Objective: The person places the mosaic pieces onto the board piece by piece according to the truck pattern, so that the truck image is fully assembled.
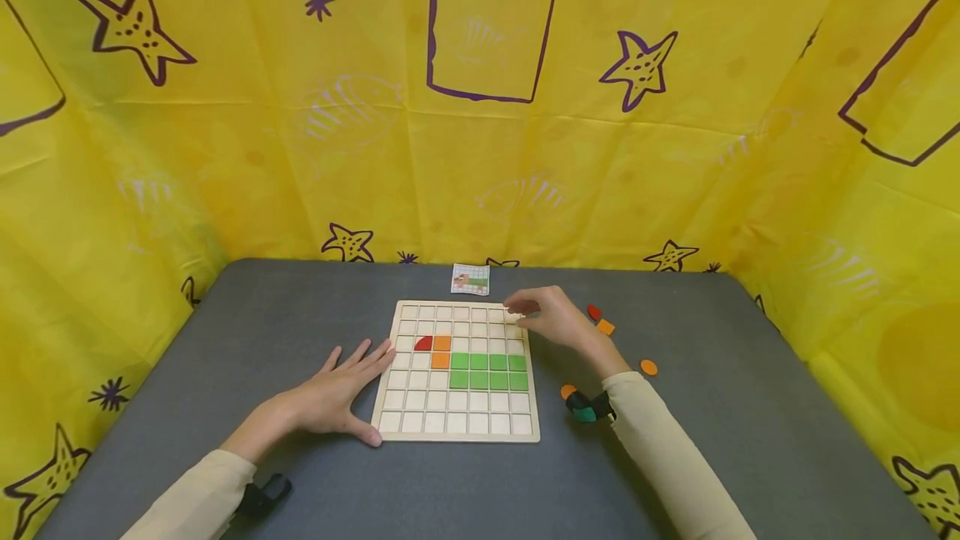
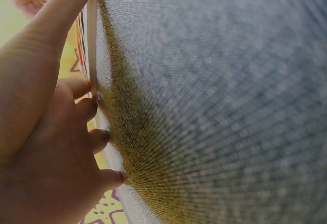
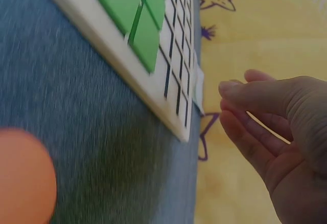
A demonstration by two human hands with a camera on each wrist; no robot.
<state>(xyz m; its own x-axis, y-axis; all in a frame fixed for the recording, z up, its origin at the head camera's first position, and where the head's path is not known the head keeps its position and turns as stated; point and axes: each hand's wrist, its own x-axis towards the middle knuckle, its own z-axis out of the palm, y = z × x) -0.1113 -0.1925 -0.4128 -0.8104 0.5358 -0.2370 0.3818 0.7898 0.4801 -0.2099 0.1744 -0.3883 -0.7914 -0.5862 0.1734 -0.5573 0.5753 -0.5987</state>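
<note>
A pale grid board [image 1: 457, 422] lies on the table, holding a red quarter-circle tile [image 1: 423, 343], two orange square tiles [image 1: 442, 343] and a block of several green square tiles [image 1: 488, 370]. With fingers spread, my left hand [image 1: 330, 394] rests against the board's left edge, its thumb by the near corner. My right hand [image 1: 557, 317] hovers around the far right corner of the board. Its fingers curve loosely toward the thumb, and in the right wrist view the hand [image 3: 276, 127] shows no tile between them.
Behind the board lies a small pattern card [image 1: 470, 280]. To the right are a red piece [image 1: 594, 312], an orange square [image 1: 606, 327] and an orange disc [image 1: 648, 367]. Another orange piece [image 1: 567, 391] is partly covered by the right wrist strap. Yellow cloth [image 1: 480, 148] hangs around the table.
</note>
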